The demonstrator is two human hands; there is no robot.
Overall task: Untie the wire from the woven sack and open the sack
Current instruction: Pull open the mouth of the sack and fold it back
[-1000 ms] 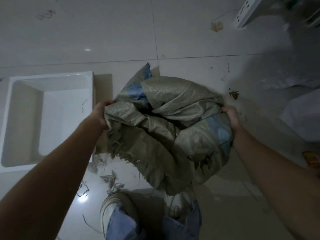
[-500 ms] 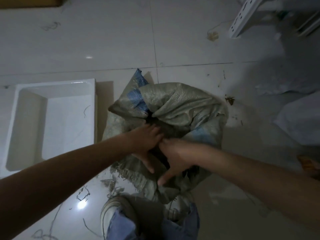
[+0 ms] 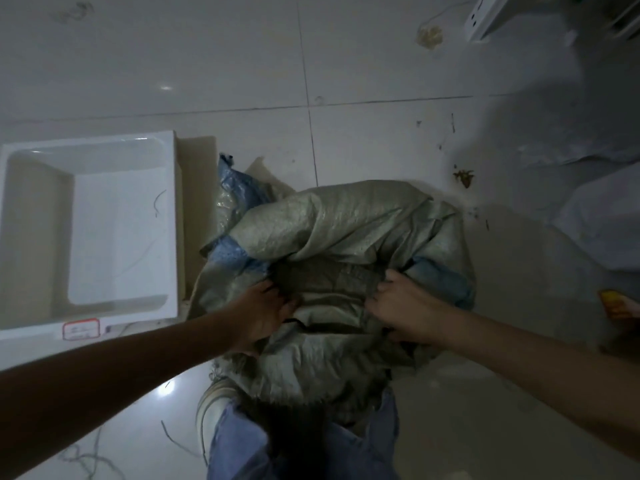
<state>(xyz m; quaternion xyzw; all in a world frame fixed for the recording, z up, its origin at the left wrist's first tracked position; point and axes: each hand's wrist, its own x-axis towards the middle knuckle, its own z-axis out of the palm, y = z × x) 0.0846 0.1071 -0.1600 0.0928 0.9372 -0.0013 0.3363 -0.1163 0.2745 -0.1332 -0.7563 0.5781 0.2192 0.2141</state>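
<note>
A grey-green woven sack [image 3: 349, 220] with blue patches stands on the tiled floor in front of my feet. Its mouth is pulled apart, with a dark gap showing between folded layers. My left hand [image 3: 266, 313] grips the left side of the sack's mouth. My right hand [image 3: 398, 308] grips the right side. No wire is visible on the sack. A thin wire piece [image 3: 157, 200] lies inside the white tub.
A white rectangular tub [image 3: 86, 317] with a red-edged label sits on the floor to the left, close to the sack. Pale sacks [image 3: 609, 220] lie at the right. A white rack [image 3: 485, 19] stands at the top right. My shoe [image 3: 214, 407] and jeans are below the sack. Debris scatters the tiles.
My hands came together at the middle of the sack's top, then spread apart, pulling the mouth wider. A second before, they held the sack's outer sides.
</note>
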